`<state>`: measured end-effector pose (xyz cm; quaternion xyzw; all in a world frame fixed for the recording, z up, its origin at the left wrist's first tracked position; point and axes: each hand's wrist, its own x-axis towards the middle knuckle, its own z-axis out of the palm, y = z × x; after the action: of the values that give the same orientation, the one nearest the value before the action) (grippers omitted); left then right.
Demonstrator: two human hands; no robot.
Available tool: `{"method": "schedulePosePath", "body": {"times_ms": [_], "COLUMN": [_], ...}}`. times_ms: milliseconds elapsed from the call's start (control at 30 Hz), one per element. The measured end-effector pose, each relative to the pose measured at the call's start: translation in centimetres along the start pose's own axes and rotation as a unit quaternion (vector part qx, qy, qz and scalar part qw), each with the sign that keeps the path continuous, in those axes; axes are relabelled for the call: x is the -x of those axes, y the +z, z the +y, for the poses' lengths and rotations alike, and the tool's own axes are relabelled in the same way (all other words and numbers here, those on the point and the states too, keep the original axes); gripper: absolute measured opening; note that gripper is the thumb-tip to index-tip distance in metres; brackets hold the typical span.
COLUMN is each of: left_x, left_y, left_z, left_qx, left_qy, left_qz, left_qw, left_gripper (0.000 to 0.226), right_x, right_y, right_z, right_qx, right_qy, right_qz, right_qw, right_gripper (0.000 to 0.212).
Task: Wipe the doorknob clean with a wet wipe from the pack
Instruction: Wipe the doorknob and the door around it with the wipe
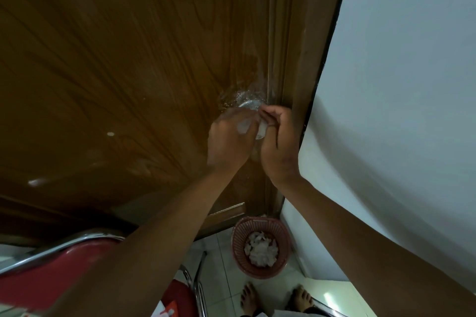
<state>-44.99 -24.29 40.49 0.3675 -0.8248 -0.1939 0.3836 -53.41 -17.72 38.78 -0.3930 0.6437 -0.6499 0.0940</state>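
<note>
Bare feet point(277, 300) stand on pale floor tiles point(221, 260) at the bottom edge of the frame; at lower left, a red chair point(49, 267) with a chrome frame, and by it a scrap of red-and-white packaging point(167, 313) that may be the wipe pack, too cropped to tell; just beyond the feet, a red plastic basket point(238, 237) holds crumpled white wipes, set on the floor in the corner where the door meets the wall. Two forearms rise from the lower corners to the centre of the frame, where the hands meet; the left hand point(228, 143), blurred, is closed over a white wet wipe point(243, 126); the right hand point(279, 141) pinches another fold of white material between thumb and fingers; whether it is one wipe or two cannot be told. The doorknob point(248, 105) lies just above the knuckles, only a sliver of bright metal showing, ringed by a scuffed, pale patch on the wood. The step in hand appears to be the wiping itself; the next move likely calls for working the wipe round the knob's hidden underside, then dropping it in the basket. Behind, the glossy brown door point(116, 59) fills the upper left; its frame point(304, 46) runs down the centre right; a plain white wall point(399, 85) takes the right of the frame.
</note>
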Motion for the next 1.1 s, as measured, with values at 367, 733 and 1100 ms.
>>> {"method": "schedulePosePath", "body": {"times_ms": [367,733,1100], "left_x": [1.4,1.2,0.5], "left_y": [0.2,1.6,2.2], "left_z": [0.1,1.1,3.1], "left_qx": [-0.021,0.073,0.192], "left_qy": [-0.042,-0.245,-0.408], "left_qz": [0.051,0.067,0.060], "left_qw": [0.998,0.964,0.891], "left_gripper": [0.026,0.026,0.036], "right_x": [0.3,0.2,0.4], "right_y": [-0.5,-0.9,-0.4], "right_z": [1.2,1.0,1.2], "right_qx": [0.046,0.002,-0.038], "right_qy": [0.111,0.144,0.180], "right_qz": [-0.018,-0.005,-0.010], "right_qw": [0.993,0.990,0.983], "right_gripper": [0.034,0.031,0.030]}}
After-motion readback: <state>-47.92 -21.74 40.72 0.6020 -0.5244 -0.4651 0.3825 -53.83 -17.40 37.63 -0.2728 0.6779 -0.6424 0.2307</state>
